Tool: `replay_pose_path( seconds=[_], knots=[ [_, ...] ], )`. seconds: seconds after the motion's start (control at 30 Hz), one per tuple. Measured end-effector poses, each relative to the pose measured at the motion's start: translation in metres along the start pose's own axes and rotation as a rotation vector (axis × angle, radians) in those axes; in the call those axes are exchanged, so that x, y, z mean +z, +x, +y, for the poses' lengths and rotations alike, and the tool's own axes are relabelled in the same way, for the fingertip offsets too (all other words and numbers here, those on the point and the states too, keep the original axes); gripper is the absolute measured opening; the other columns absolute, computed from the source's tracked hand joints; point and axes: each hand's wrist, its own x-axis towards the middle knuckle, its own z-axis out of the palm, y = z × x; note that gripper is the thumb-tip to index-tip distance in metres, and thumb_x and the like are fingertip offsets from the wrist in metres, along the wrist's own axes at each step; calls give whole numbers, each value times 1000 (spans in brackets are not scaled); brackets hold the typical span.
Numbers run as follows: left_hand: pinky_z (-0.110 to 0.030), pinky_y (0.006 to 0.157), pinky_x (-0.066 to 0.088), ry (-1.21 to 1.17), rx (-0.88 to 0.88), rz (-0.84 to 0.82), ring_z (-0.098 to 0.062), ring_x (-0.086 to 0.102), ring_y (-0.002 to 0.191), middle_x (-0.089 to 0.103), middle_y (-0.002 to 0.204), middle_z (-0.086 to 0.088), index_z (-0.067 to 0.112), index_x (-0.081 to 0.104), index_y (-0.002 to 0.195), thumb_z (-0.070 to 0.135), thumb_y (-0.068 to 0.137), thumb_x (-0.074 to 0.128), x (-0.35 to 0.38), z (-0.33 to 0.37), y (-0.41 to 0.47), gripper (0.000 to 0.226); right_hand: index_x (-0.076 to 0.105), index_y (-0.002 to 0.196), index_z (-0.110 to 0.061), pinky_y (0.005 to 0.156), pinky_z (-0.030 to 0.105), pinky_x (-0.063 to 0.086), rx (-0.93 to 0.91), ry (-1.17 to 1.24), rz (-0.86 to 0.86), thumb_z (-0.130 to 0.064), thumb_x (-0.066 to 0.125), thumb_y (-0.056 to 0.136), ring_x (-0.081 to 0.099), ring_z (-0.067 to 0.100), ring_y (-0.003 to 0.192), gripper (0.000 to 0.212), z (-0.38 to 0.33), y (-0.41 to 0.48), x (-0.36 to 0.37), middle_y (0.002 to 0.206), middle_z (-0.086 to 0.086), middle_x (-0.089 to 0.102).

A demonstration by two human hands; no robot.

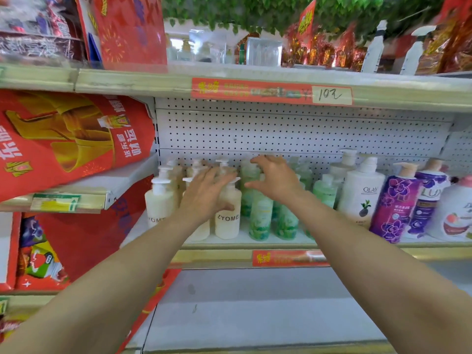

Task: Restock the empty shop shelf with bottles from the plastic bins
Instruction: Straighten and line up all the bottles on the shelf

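– On the middle shelf (281, 240), what are the hands doing?
– Flat against the cream pump bottles (228, 222) lies the left hand (207, 192), fingers straight and spread, thumb touching the front one marked ZYOME. Over the green bottles (260, 217) is the right hand (277, 178), fingers loosely bent, gripping nothing; whether it touches their tops I cannot tell.
– How many bottles?
– Cream: at least six pump tops, though blur hides the exact count. Green: five I can make out, just right of the cream group. Further right stand two white Olay bottles (361, 192), two purple Lux bottles (393, 208) and one white bottle (457, 213) at the edge.
– And around them?
– White pegboard (281, 129) behind, and two red price strips (270, 92), one above and one below.
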Motion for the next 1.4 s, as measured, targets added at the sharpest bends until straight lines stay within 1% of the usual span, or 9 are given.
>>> replay_pose_path(
  seconds=[0.13,0.27,0.53,0.83,0.93,1.0,1.1,1.23,1.4],
  knots=[
    [-42,114,33,-39,-86,-98,-33,30,144,19,163,-12,41,28,152,57,78,73,12,26,4,89,40,147,-28,99,34,40,-57,-40,-327,-39,79,80,44,29,131,78,21,-3,-4,144,8,47],
    [-39,99,45,-77,-167,-124,-33,45,131,34,153,-15,40,29,151,50,81,74,16,37,3,85,44,141,-31,94,34,43,-87,-4,-297,-29,81,79,50,29,124,72,29,-1,4,143,8,45],
    [-33,76,41,-44,-234,-153,-28,58,105,65,111,-9,31,50,133,49,76,77,12,41,11,66,48,137,-33,94,36,43,-149,49,-282,-29,81,79,53,29,121,67,36,5,8,136,6,48],
    [-32,77,41,-7,-224,-147,-28,58,109,63,119,-7,35,48,135,52,76,76,15,41,11,68,30,152,-35,101,39,45,-141,-3,-324,-34,79,81,47,29,132,86,34,4,5,154,7,33],
    [-38,92,47,-47,-231,-81,-31,51,124,49,141,-13,41,44,142,62,70,76,19,40,6,81,38,148,-36,100,40,47,-145,21,-138,-42,75,82,49,27,131,76,40,4,-17,153,2,35],
    [-53,111,37,-49,-195,103,-39,38,138,27,156,-20,39,51,138,67,65,76,22,44,5,82,44,144,-34,98,39,47,-107,81,-33,-42,75,82,49,25,128,70,52,9,-36,145,3,43],
    [-52,120,14,-62,-140,272,-40,24,146,19,161,-20,37,51,139,66,70,72,18,64,12,78,41,147,-32,102,38,43,-15,27,-188,-45,79,79,46,26,132,79,76,13,-50,145,5,47],
    [-44,119,18,-62,-60,141,-32,35,142,40,153,-15,37,40,147,65,74,68,5,93,30,83,40,149,-31,107,33,38,-5,10,-427,-37,81,79,45,22,136,81,92,0,-38,153,-1,43],
    [-35,99,39,-65,-90,-34,-29,56,118,64,124,-10,35,34,150,62,78,69,3,105,43,84,49,139,-38,102,34,44,-21,56,-335,-26,82,79,51,19,127,69,101,-7,-27,145,-7,52]
  ],
)
